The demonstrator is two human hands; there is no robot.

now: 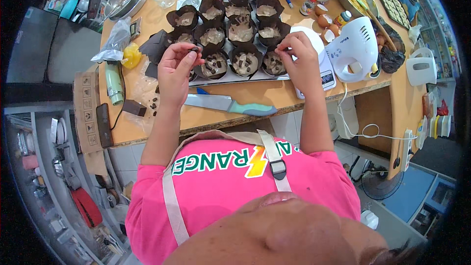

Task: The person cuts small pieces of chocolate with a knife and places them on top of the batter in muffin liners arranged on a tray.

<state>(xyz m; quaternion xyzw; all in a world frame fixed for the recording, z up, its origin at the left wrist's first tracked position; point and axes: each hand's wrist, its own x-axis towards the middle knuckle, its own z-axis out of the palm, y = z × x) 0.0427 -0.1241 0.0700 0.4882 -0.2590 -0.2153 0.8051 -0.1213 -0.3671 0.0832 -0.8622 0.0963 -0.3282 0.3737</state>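
Note:
Rows of dark paper muffin cups (pixel 212 37) filled with light brown batter stand on a pale tray (pixel 223 78). Dark chocolate chunks lie on the batter in the nearest cups, such as the front middle cup (pixel 245 63). My left hand (pixel 177 71) is closed on a dark chocolate chunk (pixel 197 49), just left of the front left cup (pixel 214 64). Over the front right cup (pixel 274 63), the fingers of my right hand (pixel 300 60) are pinched together. Whatever they hold, if anything, is too small to make out.
A knife (pixel 230 105) with a green handle lies along the near table edge. Chocolate bits and a dark block (pixel 134 108) lie at left, near a green bottle (pixel 114 83). At right are a kitchen scale (pixel 321 81), a white hand mixer (pixel 354 49) and eggshells (pixel 325 20).

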